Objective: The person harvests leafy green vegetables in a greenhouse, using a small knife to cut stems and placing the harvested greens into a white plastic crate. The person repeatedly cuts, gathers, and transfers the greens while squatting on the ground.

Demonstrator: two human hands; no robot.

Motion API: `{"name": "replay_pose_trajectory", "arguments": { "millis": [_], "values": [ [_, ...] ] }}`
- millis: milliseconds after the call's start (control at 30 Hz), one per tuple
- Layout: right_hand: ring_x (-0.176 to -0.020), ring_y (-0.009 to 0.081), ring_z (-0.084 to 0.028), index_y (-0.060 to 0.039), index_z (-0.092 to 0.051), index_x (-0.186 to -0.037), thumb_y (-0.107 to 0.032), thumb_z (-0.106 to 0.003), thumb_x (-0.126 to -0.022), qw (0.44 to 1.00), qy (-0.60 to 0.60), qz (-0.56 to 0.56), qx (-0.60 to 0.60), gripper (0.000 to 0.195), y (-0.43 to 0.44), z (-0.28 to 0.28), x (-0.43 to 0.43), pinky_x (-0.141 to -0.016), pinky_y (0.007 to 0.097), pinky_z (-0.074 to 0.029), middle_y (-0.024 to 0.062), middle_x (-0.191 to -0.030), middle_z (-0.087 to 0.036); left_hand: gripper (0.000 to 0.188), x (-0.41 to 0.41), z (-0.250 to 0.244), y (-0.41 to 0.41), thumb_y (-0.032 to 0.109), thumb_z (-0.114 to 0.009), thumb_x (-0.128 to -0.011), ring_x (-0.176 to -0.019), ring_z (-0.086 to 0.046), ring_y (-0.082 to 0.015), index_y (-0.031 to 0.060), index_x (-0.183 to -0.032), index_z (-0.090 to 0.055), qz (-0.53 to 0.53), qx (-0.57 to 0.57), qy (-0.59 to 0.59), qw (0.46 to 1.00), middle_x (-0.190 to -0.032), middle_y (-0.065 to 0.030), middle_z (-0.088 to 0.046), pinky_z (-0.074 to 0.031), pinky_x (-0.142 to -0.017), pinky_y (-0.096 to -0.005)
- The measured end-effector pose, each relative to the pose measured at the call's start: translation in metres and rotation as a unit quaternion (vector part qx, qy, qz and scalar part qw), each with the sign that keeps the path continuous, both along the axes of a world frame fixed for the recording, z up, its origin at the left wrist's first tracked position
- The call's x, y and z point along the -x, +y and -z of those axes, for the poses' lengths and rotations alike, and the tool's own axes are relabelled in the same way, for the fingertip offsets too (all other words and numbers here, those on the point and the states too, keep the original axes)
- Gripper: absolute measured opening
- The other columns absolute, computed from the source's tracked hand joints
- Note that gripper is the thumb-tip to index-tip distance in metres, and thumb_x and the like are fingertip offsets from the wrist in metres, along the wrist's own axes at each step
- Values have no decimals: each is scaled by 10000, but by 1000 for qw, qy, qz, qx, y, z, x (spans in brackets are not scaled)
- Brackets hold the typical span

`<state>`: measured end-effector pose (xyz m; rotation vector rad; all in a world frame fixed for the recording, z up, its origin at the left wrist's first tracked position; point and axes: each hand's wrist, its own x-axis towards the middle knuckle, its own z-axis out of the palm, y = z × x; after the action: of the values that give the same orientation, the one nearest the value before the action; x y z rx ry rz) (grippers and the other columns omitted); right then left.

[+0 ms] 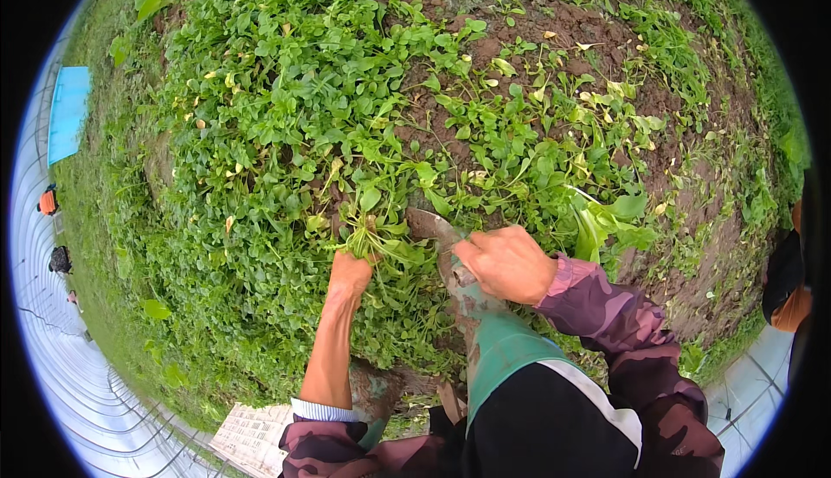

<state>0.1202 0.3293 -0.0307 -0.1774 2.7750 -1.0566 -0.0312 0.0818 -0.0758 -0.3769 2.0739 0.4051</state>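
Note:
My left hand (352, 271) grips the base of a leafy green plant (370, 234) whose leaves spread upward past the fingers. To the right, my right hand (506, 262) is closed around the handle of a curved metal blade (428, 223), which looks like a sickle and is smeared with soil. The blade's end points left towards the plant, over the low greens. Part of the tool is hidden by the right hand. A muddy green boot (513, 348) is just below the right hand.
Dense low greens (279, 114) cover the bed at left; bare brown soil (539, 23) with scattered yellowed leaves shows at upper right. A printed carton (253, 436) lies at the lower left. A blue panel (68, 114) and other people are at the far left; another person is at the right edge.

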Motion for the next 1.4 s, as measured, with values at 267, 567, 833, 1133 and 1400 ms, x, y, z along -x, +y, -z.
{"name": "replay_pose_trajectory", "arguments": {
  "millis": [267,567,833,1133,1400],
  "values": [
    [-674,375,-651,-27,-581,-893,-61,-663,-695,998,-34,59,14,217,20,-13,-8,-591,480,-519,149,-735,-619,481,28,-28,-78,237,-783,-846,-1096,-627,-264,49,-1256,-615,-351,-421,8,836,-1264,-125,-651,-550,-938,-432],
    [-764,380,-640,-86,-585,-1107,-48,-711,-680,994,-33,90,43,447,18,26,-18,-629,484,-499,143,-839,-632,401,10,-81,-67,152,-749,-890,-1078,-615,-181,72,-1268,-640,-244,-301,251,887,-1105,-41,-723,-423,-1017,-372],
    [-928,355,-615,-98,-621,-1140,-146,-757,-772,994,-39,96,-20,395,5,15,-37,-769,481,-474,131,-974,-640,485,-38,-158,-109,103,-775,-867,-1191,-607,-191,23,-1309,-593,-248,-346,219,878,-1296,-96,-648,-491,-1014,-344],
    [-933,329,-631,-68,-683,-896,-128,-644,-821,990,93,-67,-85,104,-83,76,43,-761,438,-533,130,-944,-618,312,-100,-274,-124,227,-719,-919,-855,-703,-182,15,-1146,-696,-173,-331,298,878,-981,-96,-751,-568,-745,-323],
    [-872,294,-661,-96,-664,-897,-130,-597,-860,982,99,-105,-124,84,-95,106,54,-726,436,-537,83,-886,-615,294,-134,-283,-221,139,-724,-928,-909,-661,-140,3,-1184,-676,-262,-323,351,839,-1043,-64,-725,-519,-828,-292]
  ]
}}
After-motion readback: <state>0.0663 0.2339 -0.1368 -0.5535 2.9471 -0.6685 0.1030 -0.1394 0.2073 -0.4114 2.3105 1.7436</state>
